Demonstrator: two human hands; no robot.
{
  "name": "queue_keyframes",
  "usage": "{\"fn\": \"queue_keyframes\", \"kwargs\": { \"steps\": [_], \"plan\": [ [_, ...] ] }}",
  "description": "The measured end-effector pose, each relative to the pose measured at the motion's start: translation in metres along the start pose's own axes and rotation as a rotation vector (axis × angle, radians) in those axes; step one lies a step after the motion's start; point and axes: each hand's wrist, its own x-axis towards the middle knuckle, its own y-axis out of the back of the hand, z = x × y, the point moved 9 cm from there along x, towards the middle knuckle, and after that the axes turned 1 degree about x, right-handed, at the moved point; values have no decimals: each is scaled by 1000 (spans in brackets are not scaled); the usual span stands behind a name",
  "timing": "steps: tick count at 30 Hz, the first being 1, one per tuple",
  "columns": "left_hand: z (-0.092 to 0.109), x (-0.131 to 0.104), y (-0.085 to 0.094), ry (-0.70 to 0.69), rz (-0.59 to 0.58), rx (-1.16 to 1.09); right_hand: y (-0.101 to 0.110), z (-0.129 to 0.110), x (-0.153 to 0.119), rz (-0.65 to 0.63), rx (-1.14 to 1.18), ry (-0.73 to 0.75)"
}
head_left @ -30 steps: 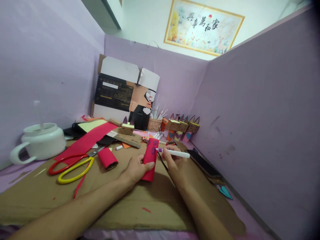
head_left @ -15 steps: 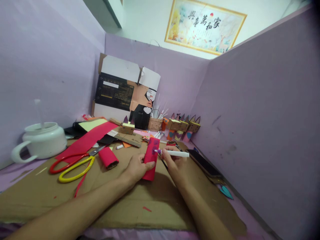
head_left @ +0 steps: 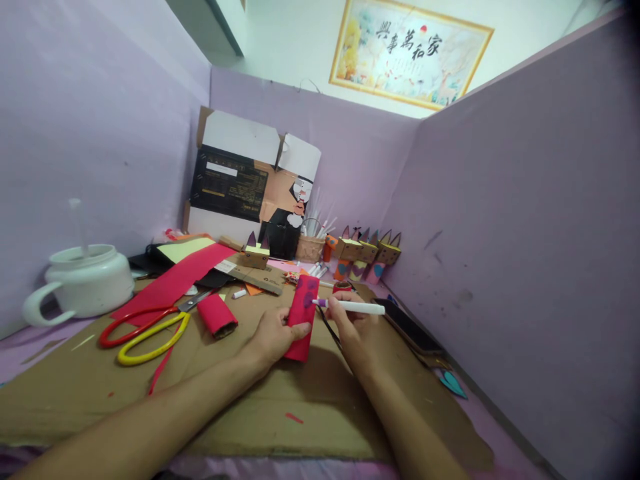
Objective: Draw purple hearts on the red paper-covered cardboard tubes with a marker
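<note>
My left hand [head_left: 278,335] grips the lower part of a long red paper-covered piece [head_left: 302,313], tilted up over the cardboard sheet. Purple marks show on the piece's upper half. In my right hand [head_left: 350,327] is a white marker [head_left: 357,307], its purple tip at the piece's right edge beside the marks. A short red tube [head_left: 217,315] lies left of my left hand, and scissors [head_left: 186,308] with one red and one yellow handle lie beyond it.
A white pot [head_left: 90,283] stands at far left. A phone [head_left: 409,325] lies at right. Cat-eared cardboard figures [head_left: 349,249], a basket [head_left: 310,249] of pens and an unfolded box [head_left: 233,183] stand at the back. Red paper [head_left: 183,277] lies at left.
The marker and my right hand have shifted slightly right, drawing the tip toward the edge of the red piece. The purple marks look fuller. My left hand has hardly moved.
</note>
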Motion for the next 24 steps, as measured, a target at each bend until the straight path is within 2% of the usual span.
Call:
{"fn": "queue_keyframes", "kwargs": {
  "steps": [3,24],
  "plan": [
    [-1,-1,-1,25,-10,-28,5,2,1,43,36,7],
    [2,-5,-2,44,1,-50,0,9,3,23,74,15]
  ]
}}
